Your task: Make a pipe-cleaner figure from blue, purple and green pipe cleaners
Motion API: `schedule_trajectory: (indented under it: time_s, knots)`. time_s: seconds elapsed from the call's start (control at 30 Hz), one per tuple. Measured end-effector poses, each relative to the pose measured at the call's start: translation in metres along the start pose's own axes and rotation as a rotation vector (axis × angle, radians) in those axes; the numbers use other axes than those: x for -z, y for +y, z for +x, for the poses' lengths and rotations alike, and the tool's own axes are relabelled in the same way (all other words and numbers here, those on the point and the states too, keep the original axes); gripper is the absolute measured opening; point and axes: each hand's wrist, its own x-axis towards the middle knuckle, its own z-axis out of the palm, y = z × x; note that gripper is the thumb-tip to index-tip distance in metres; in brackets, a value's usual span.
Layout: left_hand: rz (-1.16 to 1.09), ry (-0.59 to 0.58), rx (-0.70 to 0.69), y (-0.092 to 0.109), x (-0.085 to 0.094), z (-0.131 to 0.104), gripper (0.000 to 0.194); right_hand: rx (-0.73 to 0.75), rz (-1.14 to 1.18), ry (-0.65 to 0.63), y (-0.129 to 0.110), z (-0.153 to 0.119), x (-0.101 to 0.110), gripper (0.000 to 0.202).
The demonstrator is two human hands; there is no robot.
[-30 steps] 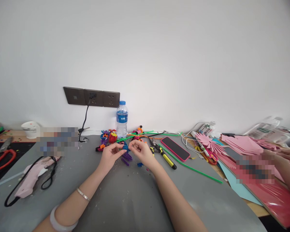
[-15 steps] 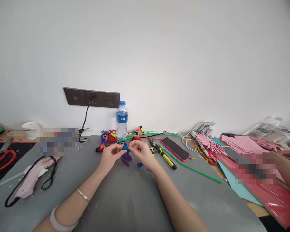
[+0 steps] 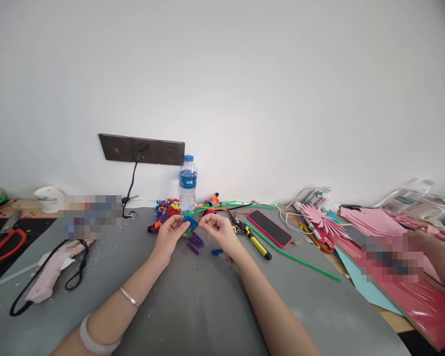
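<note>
My left hand [image 3: 170,235] pinches a small blue fuzzy piece of bent pipe cleaner [image 3: 190,222] between thumb and fingers. Just right of it, my right hand [image 3: 218,231] has its thumb and forefinger pressed together; what is between them is too small to make out. Below the fingers lie purple pipe cleaner pieces [image 3: 196,239] on the grey mat. A short blue piece [image 3: 217,252] rests beside my right wrist. Behind my left hand stand small colourful pipe cleaner figures [image 3: 173,207], partly hidden.
A water bottle [image 3: 188,185] stands by the wall. Yellow-handled pliers [image 3: 257,243], a phone [image 3: 270,228] and a long green pipe cleaner [image 3: 304,264] lie right. A pink glue gun [image 3: 46,277] lies left. Another person's hand [image 3: 435,247] works over pink paper [image 3: 374,221].
My fingers have drawn slightly apart, so more of the blue piece shows. My right hand has turned a little. The other person's hands at the right have shifted.
</note>
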Motion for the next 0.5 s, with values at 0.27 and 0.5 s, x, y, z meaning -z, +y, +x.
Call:
schedule_trajectory:
  time_s: [0.27,0.5]
  knots:
    - [-0.049,-0.034,0.039,0.003,-0.004,-0.004,0.035,0.035,0.007,0.010,0.003,0.001,-0.005,0.029]
    - [-0.044,-0.051,0.029,0.000,-0.002,-0.003,0.034,0.033,-0.047,-0.014,0.012,0.001,-0.003,0.026]
